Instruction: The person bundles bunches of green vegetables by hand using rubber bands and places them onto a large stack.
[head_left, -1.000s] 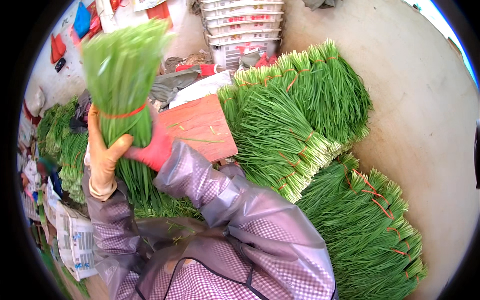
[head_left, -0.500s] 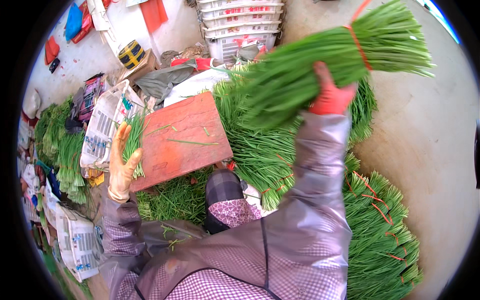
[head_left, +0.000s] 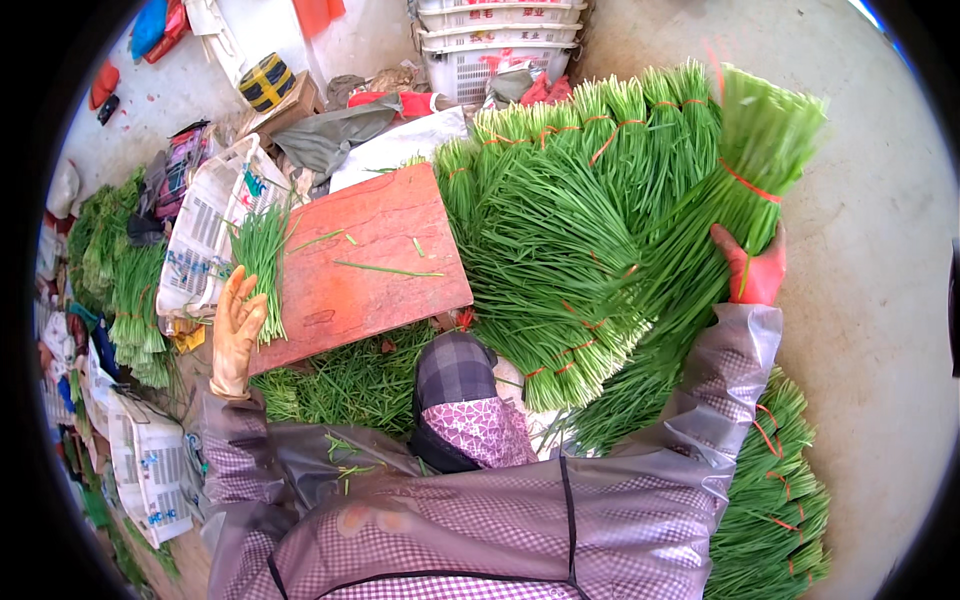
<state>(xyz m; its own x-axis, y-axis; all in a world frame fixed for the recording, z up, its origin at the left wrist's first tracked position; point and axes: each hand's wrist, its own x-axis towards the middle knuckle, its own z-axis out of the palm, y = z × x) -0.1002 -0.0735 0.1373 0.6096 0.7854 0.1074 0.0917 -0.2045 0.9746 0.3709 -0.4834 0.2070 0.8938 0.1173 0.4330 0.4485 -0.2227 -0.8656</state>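
My right hand (head_left: 755, 272), in a red glove, is closed round a thick bunch of green chives (head_left: 768, 125) tied with a red band. The bunch is tilted, its pale cut ends pointing up and to the right, its leaves hanging over the large pile of tied chives (head_left: 560, 225). My left hand (head_left: 237, 330), in a pale yellow glove, is raised with fingers apart and holds nothing. Close beside it, loose chives (head_left: 262, 255) lie along the left edge of a reddish board (head_left: 385, 250), which also carries a few stray stalks.
More banded chives (head_left: 765, 510) are heaped at the lower right. Stacked white crates (head_left: 500, 68) stand at the back. A tilted white crate (head_left: 205, 235) is left of the board, another crate (head_left: 150, 470) lower left. Trimmings (head_left: 345, 375) lie below the board.
My right hand has swung the bunch right and lower, turning its cut ends more upward, so the far row of tied chives shows. My left hand stays open, slightly lower.
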